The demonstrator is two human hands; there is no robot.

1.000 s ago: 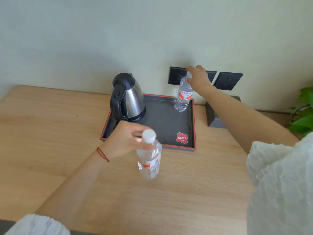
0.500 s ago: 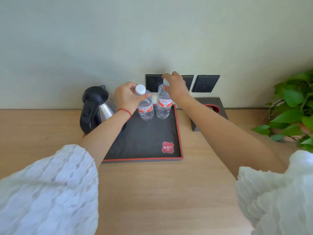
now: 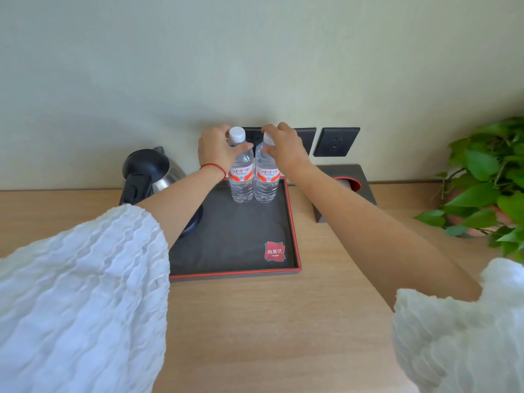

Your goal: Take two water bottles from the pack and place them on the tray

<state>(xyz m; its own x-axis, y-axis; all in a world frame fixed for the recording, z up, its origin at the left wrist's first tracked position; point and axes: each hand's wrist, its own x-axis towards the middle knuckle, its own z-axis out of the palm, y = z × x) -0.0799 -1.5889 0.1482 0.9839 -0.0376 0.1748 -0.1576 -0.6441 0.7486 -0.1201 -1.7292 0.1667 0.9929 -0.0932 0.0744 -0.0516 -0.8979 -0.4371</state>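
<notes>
Two clear water bottles with red-and-white labels stand upright side by side at the back right corner of the dark tray (image 3: 235, 262) with a red rim. My left hand (image 3: 217, 150) grips the neck of the left bottle (image 3: 241, 180), just under its white cap. My right hand (image 3: 283, 147) holds the top of the right bottle (image 3: 266, 181), with the fingers over its cap. The two bottles touch or nearly touch. The pack is not in view.
A steel kettle with a black handle (image 3: 147, 173) stands on the tray's left side, partly behind my left arm. A dark box with a red-rimmed hole (image 3: 350, 182) sits right of the tray. Wall sockets (image 3: 336, 141) are behind; a green plant (image 3: 487, 180) is at far right.
My left hand carried its bottle from above the table onto the tray and set it beside the right bottle. My right hand has stayed on its bottle's top throughout.
</notes>
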